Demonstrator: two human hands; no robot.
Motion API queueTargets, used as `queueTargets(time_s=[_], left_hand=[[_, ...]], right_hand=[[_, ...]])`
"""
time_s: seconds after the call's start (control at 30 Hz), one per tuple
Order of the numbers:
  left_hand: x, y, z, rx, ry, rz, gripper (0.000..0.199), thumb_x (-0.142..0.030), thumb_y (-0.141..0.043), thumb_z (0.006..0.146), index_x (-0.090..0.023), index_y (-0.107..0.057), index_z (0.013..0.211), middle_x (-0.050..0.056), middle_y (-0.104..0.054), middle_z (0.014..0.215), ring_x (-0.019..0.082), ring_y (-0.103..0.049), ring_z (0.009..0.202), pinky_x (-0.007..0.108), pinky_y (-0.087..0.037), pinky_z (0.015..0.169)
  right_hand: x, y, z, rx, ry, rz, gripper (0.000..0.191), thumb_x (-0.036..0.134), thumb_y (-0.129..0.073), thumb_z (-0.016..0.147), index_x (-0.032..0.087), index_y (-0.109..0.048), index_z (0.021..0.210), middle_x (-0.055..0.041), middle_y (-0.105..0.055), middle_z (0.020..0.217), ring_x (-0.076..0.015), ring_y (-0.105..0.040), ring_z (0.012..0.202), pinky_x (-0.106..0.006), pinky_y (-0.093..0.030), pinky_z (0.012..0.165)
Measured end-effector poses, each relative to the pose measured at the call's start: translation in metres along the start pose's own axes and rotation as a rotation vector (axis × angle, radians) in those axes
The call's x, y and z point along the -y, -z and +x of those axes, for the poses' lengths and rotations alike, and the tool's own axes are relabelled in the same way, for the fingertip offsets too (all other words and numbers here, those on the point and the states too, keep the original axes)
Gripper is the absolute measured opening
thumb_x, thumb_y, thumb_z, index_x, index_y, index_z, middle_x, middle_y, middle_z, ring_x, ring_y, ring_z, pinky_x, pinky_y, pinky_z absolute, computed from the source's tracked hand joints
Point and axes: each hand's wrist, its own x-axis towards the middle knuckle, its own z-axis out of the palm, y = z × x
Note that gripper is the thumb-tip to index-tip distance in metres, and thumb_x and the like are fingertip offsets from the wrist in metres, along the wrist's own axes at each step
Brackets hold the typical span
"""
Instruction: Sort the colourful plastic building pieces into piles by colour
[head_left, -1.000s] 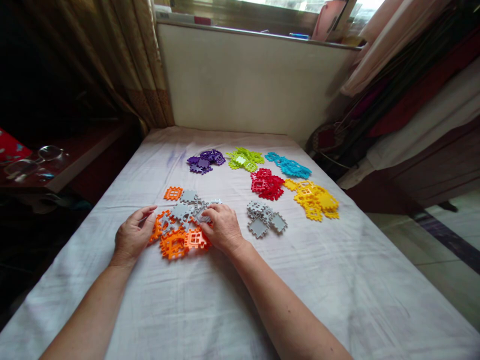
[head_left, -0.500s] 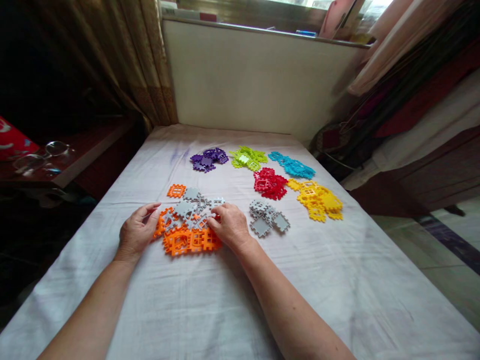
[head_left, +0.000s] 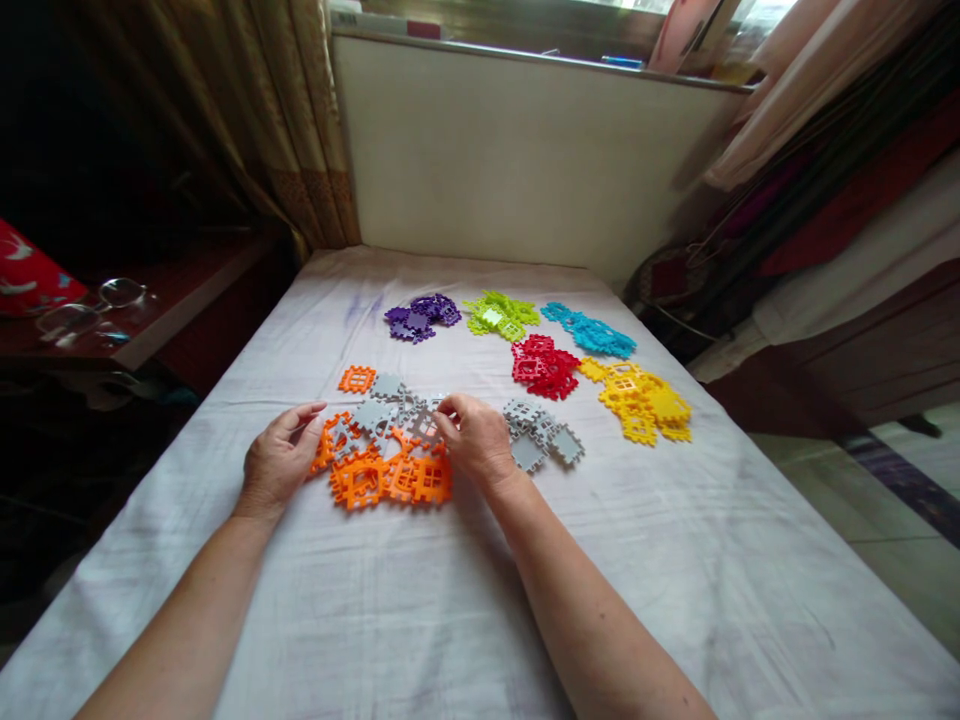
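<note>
From where I operate, open sheet point(head_left: 675, 590) offers a wide lane in front of the orange pieces point(head_left: 364, 480) and the yellow pile point(head_left: 649, 400). The right hand point(head_left: 478, 440) fills the gap between the mixed pieces and the separate gray pile point(head_left: 528, 452), while beyond, the red pile point(head_left: 546, 367) and yellow pile crowd together, blocking low passage.

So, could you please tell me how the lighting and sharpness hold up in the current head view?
Head view: the window is washed out at the top, while the area beneath the left curtain sinks into near-black; a pale glare spot sits on the lime-green pieces; soft shadow lies beside the right hand; fine detail looks soft, and the wide lens seems to stretch the edges.
</note>
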Motion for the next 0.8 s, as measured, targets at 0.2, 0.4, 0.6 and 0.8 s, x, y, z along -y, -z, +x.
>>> queueTargets(time_s=[0.2,0.4,0.6,0.8], left_hand=[[0.001,0.0,0.0,-0.002,-0.005,-0.005,0.041,-0.049,-0.052,0.079,-0.024,-0.073,0.103,0.004,-0.076,0.098,0.019,-0.071,0.085,0.029,-0.056,0.08],[0.005,0.0,0.001,0.011,-0.004,-0.012,0.044,-0.049,-0.051,0.08,-0.022,-0.073,0.107,0.005,-0.076,0.101,0.02,-0.072,0.087,0.031,-0.056,0.083],[0.007,0.0,0.0,0.019,-0.019,-0.012,0.041,-0.048,-0.051,0.081,-0.024,-0.072,0.107,0.004,-0.076,0.1,0.019,-0.072,0.088,0.029,-0.057,0.081],[0.011,-0.001,-0.001,0.018,-0.02,-0.013,0.041,-0.049,-0.052,0.083,-0.025,-0.073,0.108,0.004,-0.076,0.104,0.02,-0.072,0.091,0.03,-0.057,0.084]], right_hand=[[-0.038,0.037,0.011,-0.099,-0.153,-0.042,0.011,0.03,-0.064,0.087,0.026,-0.074,0.089,0.0,-0.075,0.083,-0.0154,-0.064,0.074,-0.025,-0.041,0.069],[-0.056,0.057,0.01,0.013,-0.248,-0.118,0.013,0.027,-0.062,0.084,0.026,-0.076,0.087,0.0006,-0.075,0.081,-0.0161,-0.065,0.076,-0.025,-0.041,0.068],[-0.047,0.053,0.01,-0.078,-0.132,-0.226,0.018,0.028,-0.059,0.09,0.025,-0.075,0.096,-0.0064,-0.073,0.11,-0.0221,-0.063,0.104,-0.031,-0.047,0.089],[-0.02,0.008,0.008,0.072,0.177,-0.205,0.036,0.021,-0.054,0.091,0.024,-0.067,0.124,-0.0083,-0.059,0.141,-0.0266,-0.047,0.132,-0.041,-0.039,0.107]])
